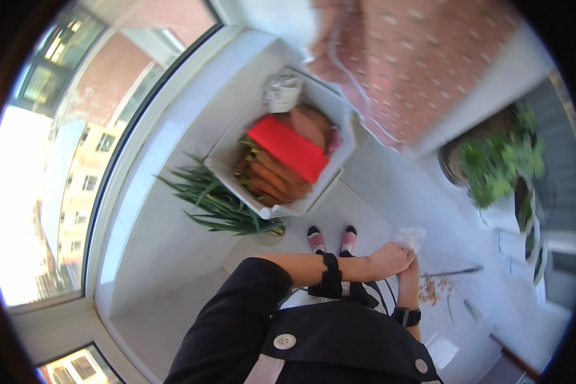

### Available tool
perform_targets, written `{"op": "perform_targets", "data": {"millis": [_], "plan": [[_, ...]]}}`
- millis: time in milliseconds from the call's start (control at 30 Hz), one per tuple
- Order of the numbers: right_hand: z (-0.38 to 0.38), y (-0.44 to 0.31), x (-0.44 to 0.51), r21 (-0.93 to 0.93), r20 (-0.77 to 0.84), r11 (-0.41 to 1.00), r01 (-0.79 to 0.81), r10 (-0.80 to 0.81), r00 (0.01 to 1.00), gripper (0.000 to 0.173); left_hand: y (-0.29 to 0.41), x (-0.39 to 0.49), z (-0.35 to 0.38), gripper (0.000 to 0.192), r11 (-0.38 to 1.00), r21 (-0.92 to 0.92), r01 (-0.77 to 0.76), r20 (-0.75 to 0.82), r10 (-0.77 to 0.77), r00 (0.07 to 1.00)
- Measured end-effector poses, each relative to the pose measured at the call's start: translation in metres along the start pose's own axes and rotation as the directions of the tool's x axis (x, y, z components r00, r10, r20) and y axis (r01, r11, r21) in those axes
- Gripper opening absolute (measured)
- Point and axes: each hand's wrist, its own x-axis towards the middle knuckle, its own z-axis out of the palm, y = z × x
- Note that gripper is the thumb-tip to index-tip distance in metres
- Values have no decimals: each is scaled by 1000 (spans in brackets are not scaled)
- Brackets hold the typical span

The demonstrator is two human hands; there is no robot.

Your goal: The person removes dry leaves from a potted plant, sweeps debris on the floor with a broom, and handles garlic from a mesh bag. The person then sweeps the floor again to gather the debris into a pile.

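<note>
My left hand (388, 261) reaches across my front and meets my right hand (408, 270). Both are closed at the lower end of a crumpled clear plastic bag (409, 237), which sticks out above them. The left hand partly covers the fingers of the right. A white open bin (348, 137) stands ahead of my feet, holding a bright red flat piece (288, 149), several long orange-brown root vegetables (273, 177) and a whitish crumpled wrapper (284, 92). Long green leafy stalks (216, 201), perhaps scallions, lie beside the bin.
On the tiled floor at right are a thin dark rod (453, 272), scattered brownish scraps (434, 289) and green leaf pieces (471, 311). Potted green plants (499, 156) stand farther right. A pink patterned cloth (403, 62) hangs at the top. A window (139, 105) runs along the left.
</note>
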Motion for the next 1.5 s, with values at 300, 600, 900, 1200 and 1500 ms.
{"op": "perform_targets", "data": {"millis": [300,600,900,1200,1500], "plan": [[19,2,-157,132,-228,948,288,-254,940,40,99,31,76,45,974,-41,-221,-42,220,975],[43,-47,-314,338,-374,739,583,-463,803,44,239,106,243,15,964,-158,-214,267,250,931],[-18,-77,-414,-88,-712,531,843,-625,320,28,308,169,371,22,872,-483,74,473,189,860],[-80,-63,-487,-219,-906,138,966,-397,-149,27,265,234,414,32,793,-524,311,790,316,526],[-68,-47,-545,-269,-936,-99,958,-206,-284,16,-14,393,448,15,438,499,-748,743,227,629]]}}
